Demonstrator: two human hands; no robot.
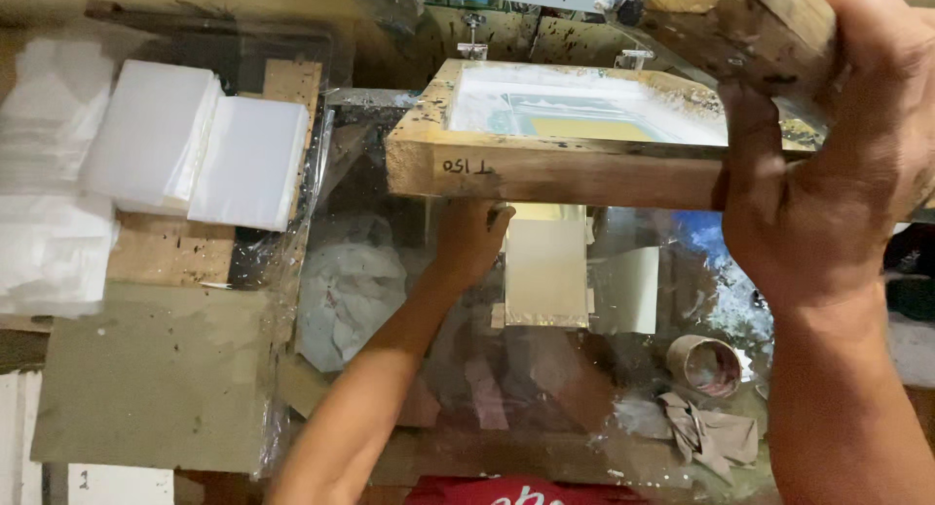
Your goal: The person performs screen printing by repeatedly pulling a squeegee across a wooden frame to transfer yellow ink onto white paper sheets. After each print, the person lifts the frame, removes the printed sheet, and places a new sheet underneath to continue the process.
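Observation:
A wooden screen-printing frame (545, 169) with a white mesh stands tilted up above a glass table top. My right hand (828, 145) grips a wooden squeegee block (769, 28) together with the frame's right side. Under the raised frame, my left hand (469, 234) reaches onto the glass and touches the left edge of a pale plastic pouch (545, 271) lying there. The fingertips are hidden by the frame's front bar.
Stacks of white plastic pouches (195, 145) lie on the wooden bench at the left, with more white sheets (49, 213) at the far left. A tape roll (706, 364), crumpled brown paper (706, 432) and a white rag (351, 291) show around the glass.

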